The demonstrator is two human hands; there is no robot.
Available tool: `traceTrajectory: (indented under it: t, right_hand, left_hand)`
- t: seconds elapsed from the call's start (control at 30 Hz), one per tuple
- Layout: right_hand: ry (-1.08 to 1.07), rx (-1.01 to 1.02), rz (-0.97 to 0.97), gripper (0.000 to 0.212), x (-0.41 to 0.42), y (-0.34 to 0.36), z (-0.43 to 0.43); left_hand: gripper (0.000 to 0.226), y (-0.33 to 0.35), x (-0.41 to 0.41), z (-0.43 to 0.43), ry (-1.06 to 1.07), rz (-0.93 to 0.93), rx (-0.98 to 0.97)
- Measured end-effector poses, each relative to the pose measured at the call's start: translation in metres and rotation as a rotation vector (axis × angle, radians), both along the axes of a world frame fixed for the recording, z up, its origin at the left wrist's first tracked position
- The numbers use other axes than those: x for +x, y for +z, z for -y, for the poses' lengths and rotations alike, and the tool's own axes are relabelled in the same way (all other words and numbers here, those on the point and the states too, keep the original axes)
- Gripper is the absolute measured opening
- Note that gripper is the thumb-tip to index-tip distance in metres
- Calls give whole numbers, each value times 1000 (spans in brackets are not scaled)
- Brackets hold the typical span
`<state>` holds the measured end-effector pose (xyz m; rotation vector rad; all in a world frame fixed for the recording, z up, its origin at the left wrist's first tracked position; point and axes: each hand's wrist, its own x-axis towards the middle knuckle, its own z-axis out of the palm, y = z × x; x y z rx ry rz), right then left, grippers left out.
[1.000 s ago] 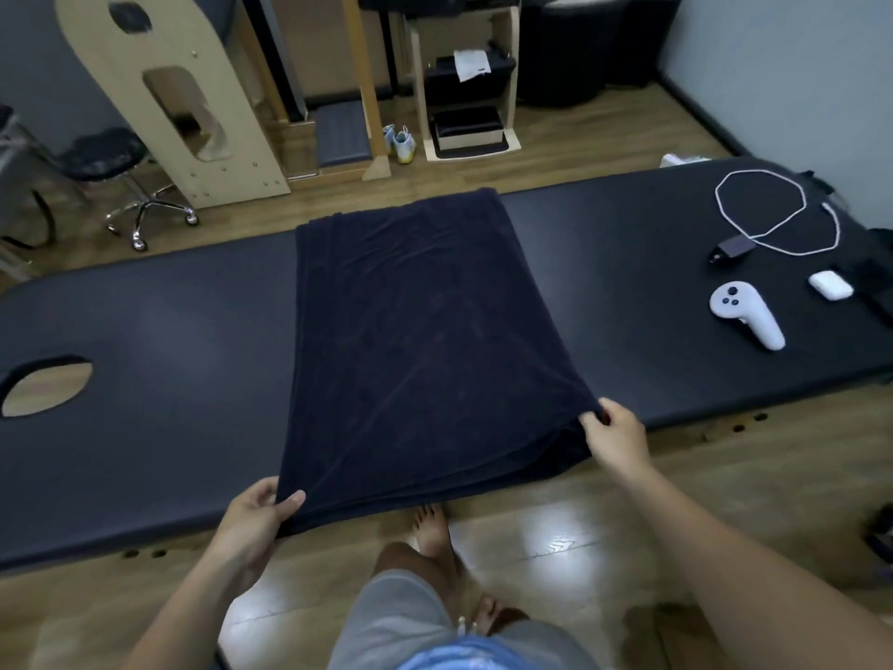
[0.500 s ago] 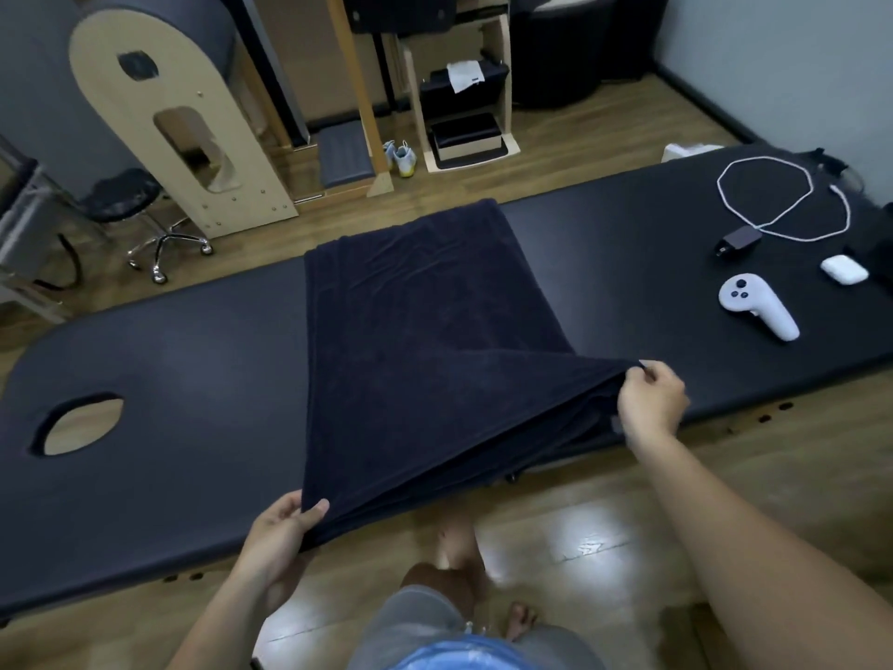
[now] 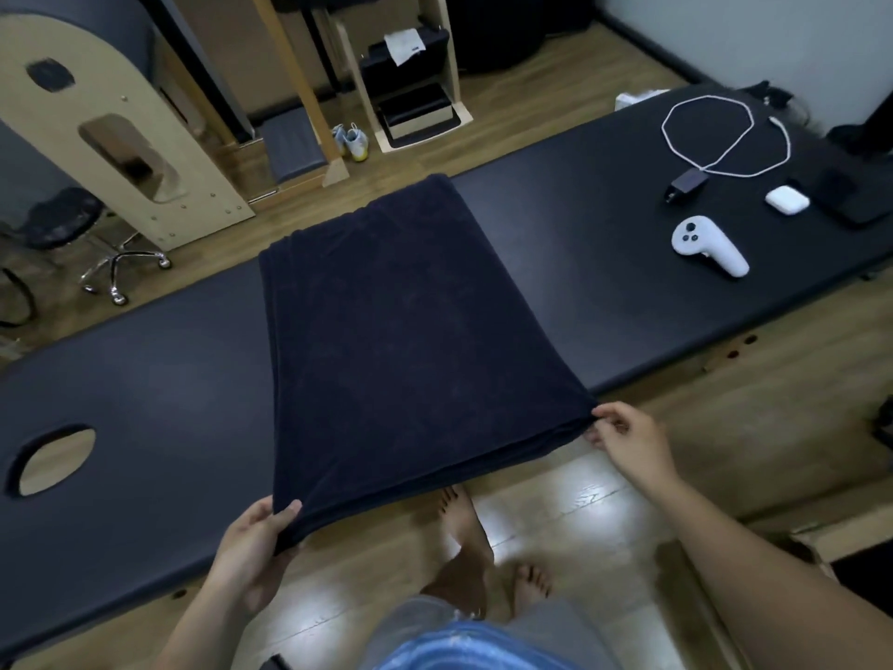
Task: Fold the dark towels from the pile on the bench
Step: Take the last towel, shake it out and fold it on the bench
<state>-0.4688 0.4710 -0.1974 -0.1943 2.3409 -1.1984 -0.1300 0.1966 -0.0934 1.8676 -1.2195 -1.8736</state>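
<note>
A dark navy towel (image 3: 401, 331) lies stretched flat across the black padded bench (image 3: 154, 389), doubled into layers, its near edge hanging past the bench's front. My left hand (image 3: 253, 548) grips the towel's near left corner, thumb on top. The near right corner is pinched between the fingers of my right hand (image 3: 628, 440), held just off the bench's front edge. No pile of other towels is in view.
On the bench's right end lie a white controller (image 3: 708, 246), a small white case (image 3: 786, 199), a black charger with a white cable loop (image 3: 708, 133) and a dark device (image 3: 850, 195). A face hole (image 3: 53, 459) opens at the left. My bare feet (image 3: 464, 524) stand below.
Half a second ago my right hand held its corner lifted over the bench; it has come back down toward me, and the towel now lies taut and flat. My left hand kept its corner.
</note>
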Motion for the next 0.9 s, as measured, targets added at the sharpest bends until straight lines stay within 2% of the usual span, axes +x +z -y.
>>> traceTrajectory:
  t: [0.03,0.17,0.27,0.4,0.53,0.77,0.9]
  right_hand:
    - [1,22,-24,15,0,3,-1]
    - [64,49,-123,28,1,10,5]
    - [30,86,-205,29,2,9,16]
    - [2,138,-224,26,-2,6,24]
    - [-23,80,-247,29,-6,6,36]
    - [-157,45,-291,11,-22,12,63]
    - [-223,60,-297,8,-30,15,73]
  left_hand:
    - [18,2,0,0,1,-4,-3]
    - [21,5,-4,-3,7,-18,-11]
    - [23,7,-5,-5,20,-26,-15]
    - [20,13,-6,-4,31,-52,-17]
    - [18,16,-8,-4,57,-83,0]
    - [14,15,-10,-5,66,-78,13]
    - [17,10,-7,-4,64,-61,8]
